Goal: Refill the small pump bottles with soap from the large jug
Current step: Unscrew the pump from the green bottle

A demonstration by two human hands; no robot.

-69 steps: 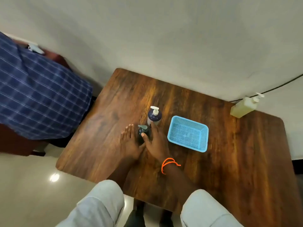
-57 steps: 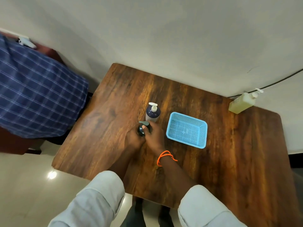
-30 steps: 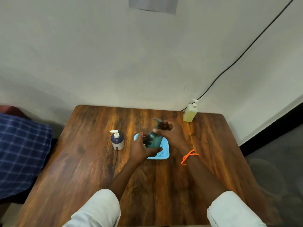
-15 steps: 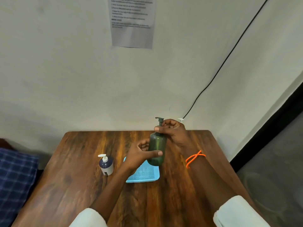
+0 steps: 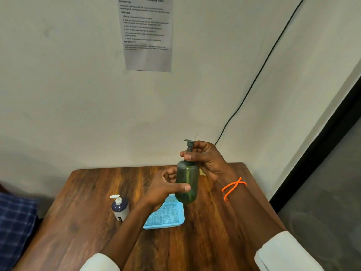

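Note:
A dark green pump bottle [image 5: 188, 180] is held upright in the air above the wooden table [image 5: 205, 237]. My left hand [image 5: 163, 187] grips its body from the left, thumb across the front. My right hand [image 5: 208, 160] pinches the collar under the pump head, with an orange band at the wrist. A small navy and white pump bottle [image 5: 119, 208] stands on the table to the left. The yellow soap bottle is almost wholly hidden behind my right hand.
A light blue mesh tray [image 5: 170, 217] lies on the table under the lifted bottle. A printed sheet [image 5: 147, 34] hangs on the wall, and a black cable [image 5: 259, 73] runs down it. A person's blue checked shirt [image 5: 15, 223] shows at the left edge.
Both hands took the green bottle off the table and raised it over the blue tray. The view tilted upward toward the wall. Over the last half second the bottle hardly moved.

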